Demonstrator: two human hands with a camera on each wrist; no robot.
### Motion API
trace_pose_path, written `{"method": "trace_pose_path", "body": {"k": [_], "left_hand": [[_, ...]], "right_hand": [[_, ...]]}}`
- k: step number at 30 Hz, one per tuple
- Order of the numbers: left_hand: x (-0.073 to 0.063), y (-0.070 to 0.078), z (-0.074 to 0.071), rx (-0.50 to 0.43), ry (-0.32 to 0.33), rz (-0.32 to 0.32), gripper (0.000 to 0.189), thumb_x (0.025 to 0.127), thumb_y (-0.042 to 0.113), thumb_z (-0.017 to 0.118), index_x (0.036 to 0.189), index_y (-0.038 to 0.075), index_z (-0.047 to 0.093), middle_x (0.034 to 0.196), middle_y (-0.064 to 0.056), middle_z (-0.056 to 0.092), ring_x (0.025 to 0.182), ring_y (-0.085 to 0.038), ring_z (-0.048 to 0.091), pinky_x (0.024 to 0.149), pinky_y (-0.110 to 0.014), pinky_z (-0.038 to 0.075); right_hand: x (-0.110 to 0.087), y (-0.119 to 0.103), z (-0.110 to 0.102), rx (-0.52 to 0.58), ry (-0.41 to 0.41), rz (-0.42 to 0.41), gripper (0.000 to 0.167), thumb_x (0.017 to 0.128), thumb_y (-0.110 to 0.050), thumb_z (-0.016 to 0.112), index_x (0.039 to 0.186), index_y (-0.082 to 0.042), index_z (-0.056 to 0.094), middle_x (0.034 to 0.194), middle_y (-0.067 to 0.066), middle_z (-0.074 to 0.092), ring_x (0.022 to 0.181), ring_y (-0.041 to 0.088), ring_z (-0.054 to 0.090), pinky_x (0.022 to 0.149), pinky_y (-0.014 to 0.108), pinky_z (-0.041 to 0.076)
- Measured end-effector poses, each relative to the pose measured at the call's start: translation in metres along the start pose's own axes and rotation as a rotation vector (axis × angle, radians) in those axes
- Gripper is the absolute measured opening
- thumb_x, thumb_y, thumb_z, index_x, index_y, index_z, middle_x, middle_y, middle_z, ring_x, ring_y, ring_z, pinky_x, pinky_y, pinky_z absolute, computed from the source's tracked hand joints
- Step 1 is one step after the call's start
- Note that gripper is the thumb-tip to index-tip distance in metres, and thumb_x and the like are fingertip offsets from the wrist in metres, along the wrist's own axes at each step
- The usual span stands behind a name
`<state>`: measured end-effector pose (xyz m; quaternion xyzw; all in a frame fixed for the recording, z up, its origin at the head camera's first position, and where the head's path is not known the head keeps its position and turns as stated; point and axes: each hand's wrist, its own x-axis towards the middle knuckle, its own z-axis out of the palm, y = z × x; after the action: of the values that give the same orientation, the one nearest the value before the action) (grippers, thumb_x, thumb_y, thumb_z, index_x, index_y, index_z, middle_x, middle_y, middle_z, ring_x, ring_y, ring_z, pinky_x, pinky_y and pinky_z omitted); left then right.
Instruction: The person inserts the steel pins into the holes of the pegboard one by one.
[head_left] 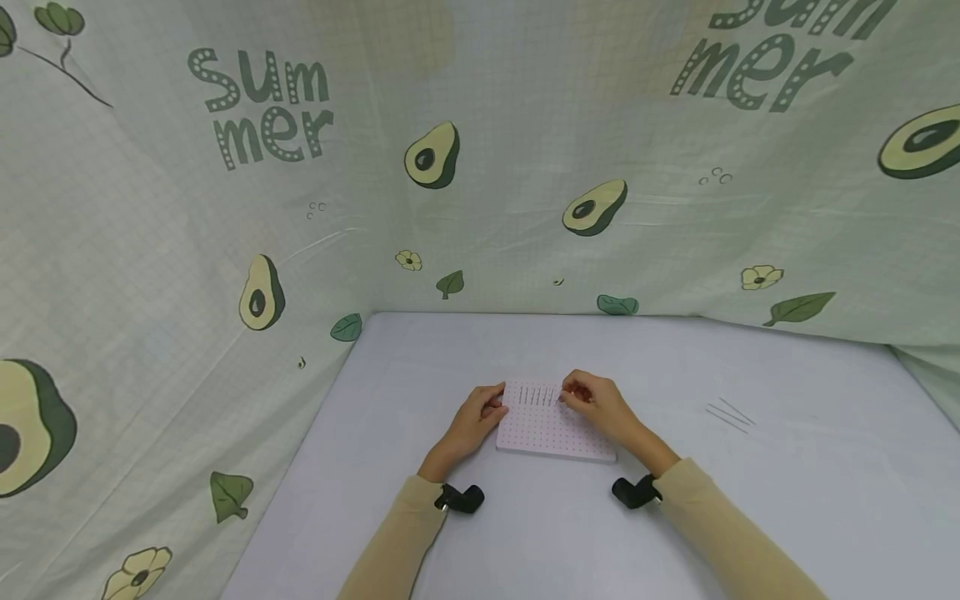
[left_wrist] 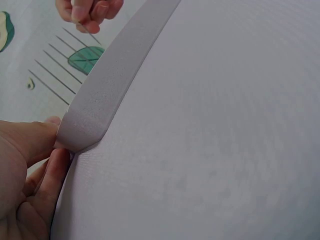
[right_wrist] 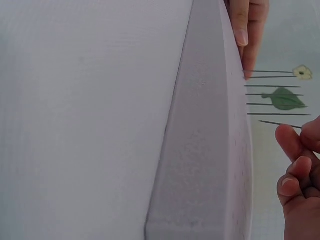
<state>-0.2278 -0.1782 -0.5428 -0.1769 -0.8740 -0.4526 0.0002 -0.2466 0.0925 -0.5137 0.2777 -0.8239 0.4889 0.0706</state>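
Observation:
A pale pink board [head_left: 551, 437] dotted with a grid of small marks lies on the table. Along its far part several thin dark metal needles [head_left: 532, 395] stand upright in a row. My left hand [head_left: 472, 421] grips the board's left edge; in the left wrist view, thumb and fingers hold its corner [left_wrist: 85, 132]. Over the board's far right part, my right hand [head_left: 598, 402] pinches one thin needle [right_wrist: 274, 123] between thumb and index finger. That needle sits at the end of the row; whether its tip touches the board cannot be told.
To the right, several loose needles [head_left: 729, 417] lie on the white tabletop [head_left: 817, 483]. A curtain [head_left: 510, 250] printed with avocados and leaves hangs behind and left of the table. Small black wrist cameras [head_left: 636, 492] sit at both sleeves.

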Motion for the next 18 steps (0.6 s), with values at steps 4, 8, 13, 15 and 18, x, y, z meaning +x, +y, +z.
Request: {"method": "trace_pose_path", "body": {"k": [4,8,13,15,18], "left_hand": [[-0.0001,-0.0014,0.0003,0.001,0.0,-0.001,0.048,0.102,0.014,0.059,0.146,-0.002,0.046,0.115,-0.009,0.053,0.104,-0.018,0.052,0.093,-0.029,0.047],[-0.0003,-0.0015,0.0003,-0.006,0.002,-0.002,0.048,0.102,0.013,0.059,0.146,-0.003,0.046,0.117,-0.01,0.054,0.105,-0.019,0.053,0.093,-0.029,0.048],[0.0008,-0.0009,0.0006,-0.001,0.002,-0.004,0.049,0.102,0.014,0.058,0.147,-0.002,0.045,0.118,-0.011,0.053,0.105,-0.019,0.053,0.093,-0.029,0.048],[0.0012,-0.0011,0.0009,-0.001,0.002,-0.005,0.049,0.102,0.015,0.058,0.147,-0.002,0.045,0.118,-0.01,0.053,0.105,-0.018,0.052,0.093,-0.028,0.048],[0.0007,-0.0015,0.0011,-0.003,0.005,-0.002,0.049,0.102,0.015,0.058,0.146,-0.002,0.046,0.118,-0.011,0.053,0.105,-0.019,0.052,0.093,-0.028,0.048]], "right_hand": [[0.0002,-0.0001,0.0024,-0.007,-0.003,0.016,0.005,0.092,-0.001,0.068,0.093,-0.005,0.065,0.081,-0.005,0.062,0.071,0.011,0.049,0.061,0.023,0.042],[0.0002,-0.0001,0.0032,-0.004,-0.015,0.041,0.004,0.094,-0.005,0.068,0.093,-0.005,0.065,0.081,-0.004,0.06,0.072,0.013,0.049,0.062,0.023,0.041],[0.0,0.0003,0.0026,-0.015,-0.03,0.069,0.007,0.096,-0.01,0.068,0.094,-0.004,0.064,0.08,-0.003,0.057,0.073,0.014,0.049,0.062,0.024,0.041],[-0.0003,0.0011,0.0027,-0.019,-0.033,0.071,0.007,0.095,-0.009,0.068,0.094,-0.004,0.064,0.079,-0.003,0.056,0.072,0.014,0.048,0.062,0.025,0.041],[-0.0007,0.0024,0.0041,-0.016,-0.035,0.072,0.005,0.095,-0.007,0.068,0.094,-0.005,0.064,0.079,-0.004,0.055,0.072,0.014,0.048,0.062,0.025,0.041]]}}
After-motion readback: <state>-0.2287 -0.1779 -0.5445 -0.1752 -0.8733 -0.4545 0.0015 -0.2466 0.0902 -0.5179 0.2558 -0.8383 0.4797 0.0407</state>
